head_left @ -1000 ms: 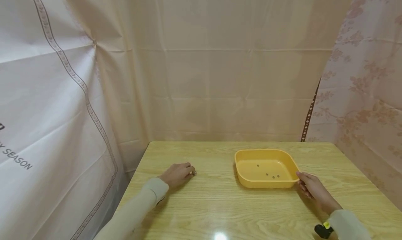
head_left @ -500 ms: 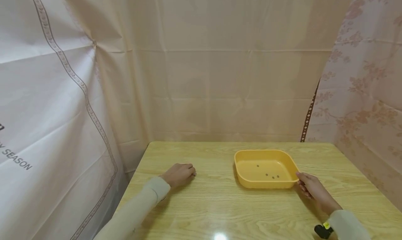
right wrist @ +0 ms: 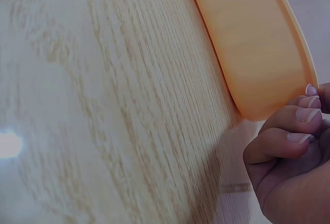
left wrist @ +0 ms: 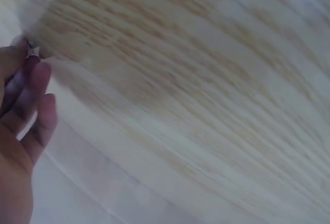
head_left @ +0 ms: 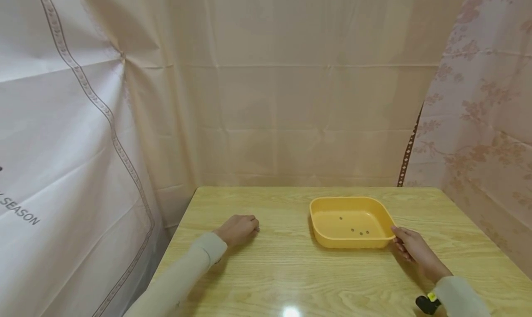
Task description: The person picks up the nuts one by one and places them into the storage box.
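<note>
A yellow plastic tray sits on the wooden table, right of the middle. Several tiny, round, dark metallic pieces lie scattered on its floor. My right hand pinches the tray's near right corner; in the right wrist view its fingertips are curled at the rim. On the left, my left hand is low over the table, palm down. Between its thumb and fingers it pinches a small shiny metallic piece, mostly hidden by the fingertips, so I cannot tell its exact kind.
The light wood table ends at a back edge against a beige hanging cloth. White cloth hangs at the left, floral cloth at the right. A black strap piece shows by the right cuff.
My left fingers have curled in further, and the shiny cluster that showed at their tips is now mostly covered. That hand has shifted slightly right. The right hand and tray have stayed put.
</note>
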Available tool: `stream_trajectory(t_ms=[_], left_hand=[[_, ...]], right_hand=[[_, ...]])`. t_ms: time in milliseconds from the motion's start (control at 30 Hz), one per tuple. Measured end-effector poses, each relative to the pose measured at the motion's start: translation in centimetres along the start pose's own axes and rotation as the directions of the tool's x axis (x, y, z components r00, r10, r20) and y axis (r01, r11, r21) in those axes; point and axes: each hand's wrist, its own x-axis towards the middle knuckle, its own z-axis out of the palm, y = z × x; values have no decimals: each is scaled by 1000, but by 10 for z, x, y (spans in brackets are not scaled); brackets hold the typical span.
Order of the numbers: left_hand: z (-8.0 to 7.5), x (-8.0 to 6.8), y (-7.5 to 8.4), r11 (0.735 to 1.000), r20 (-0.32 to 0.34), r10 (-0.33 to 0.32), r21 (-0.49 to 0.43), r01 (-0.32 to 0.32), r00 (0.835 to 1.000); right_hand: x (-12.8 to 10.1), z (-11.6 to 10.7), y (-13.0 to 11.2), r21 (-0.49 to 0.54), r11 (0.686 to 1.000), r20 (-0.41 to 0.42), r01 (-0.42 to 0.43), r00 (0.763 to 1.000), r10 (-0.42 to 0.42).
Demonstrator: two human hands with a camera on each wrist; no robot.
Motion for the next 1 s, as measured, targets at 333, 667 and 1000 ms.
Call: stream_trajectory(t_ms=[333,667,1000], left_hand=[[-7,-1,-2,978,129,-81,-181,103,988],[-16,-4,-3,977,212,-72,-182,112,975],[-9,-2,-3,978,218,-78,-172,117,973]], right_hand=[[0,0,-1,11,1000,4,4,1000,-4],[0,0,-2,6,1000,-1,11,1000,-11],[-1,-1,-1,-10,1000,9,0,1000,0]])
